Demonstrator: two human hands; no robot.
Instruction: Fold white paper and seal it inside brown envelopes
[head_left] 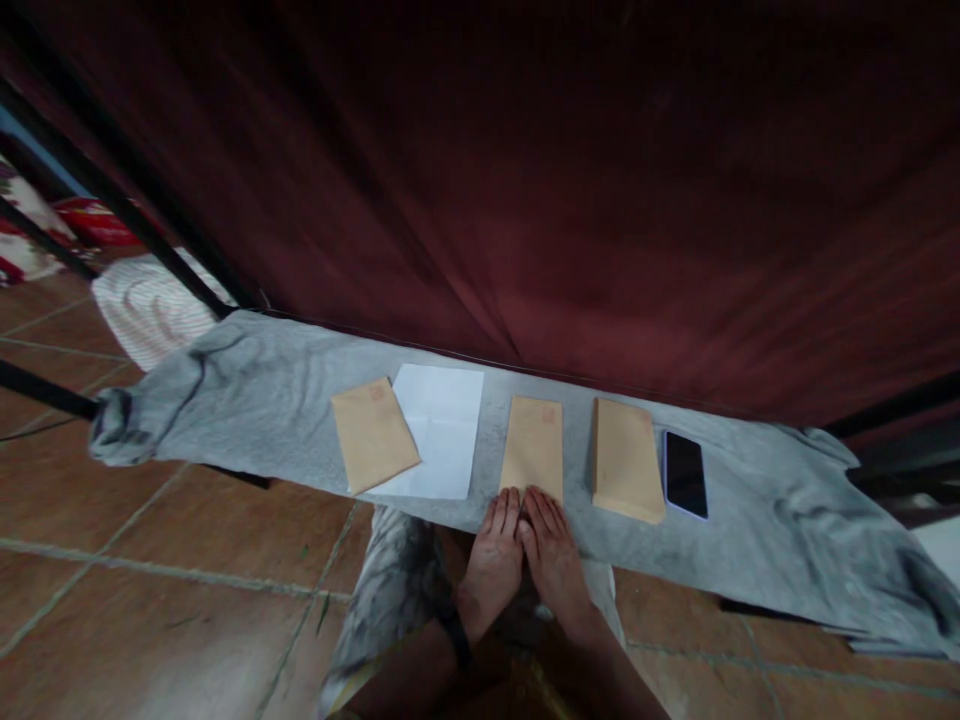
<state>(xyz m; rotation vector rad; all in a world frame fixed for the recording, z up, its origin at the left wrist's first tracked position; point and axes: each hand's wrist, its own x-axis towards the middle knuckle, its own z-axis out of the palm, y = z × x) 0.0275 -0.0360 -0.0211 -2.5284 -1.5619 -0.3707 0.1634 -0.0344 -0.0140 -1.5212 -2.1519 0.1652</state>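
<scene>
Both hands rest side by side, fingers flat and stretched out, at the near end of a brown envelope (532,445) lying on a grey cloth-covered surface (262,400). My left hand (495,555) and my right hand (553,555) touch the envelope's near edge with their fingertips and hold nothing. A black band circles my left wrist. To the left, another brown envelope (373,435) lies partly over a white sheet of paper (442,430). To the right sits a stack of brown envelopes (626,460), then a dark phone (685,474).
A dark red curtain (562,180) hangs right behind the surface. Black metal bars (120,190) cross at the left, with a striped cloth (150,305) behind them. Brown floor tiles (150,570) lie below. My patterned trouser leg (390,590) shows under the surface edge.
</scene>
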